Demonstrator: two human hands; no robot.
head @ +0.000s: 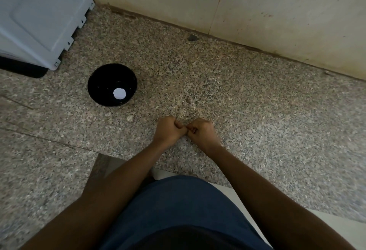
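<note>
My left hand (170,130) and my right hand (202,132) hover close over a speckled granite counter (247,111), near its front edge. Both are curled into fists and meet at the thumbs and knuckles. Nothing shows between the fingers, though a very small thing could be hidden there. A black bowl (101,83) stands to the left of my hands, with a small round white piece (119,93) lying in its bottom.
A white appliance (39,15) stands at the back left corner on a dark base. A tiled wall (257,7) runs along the back of the counter. A small pale scrap (130,118) lies between the bowl and my left hand.
</note>
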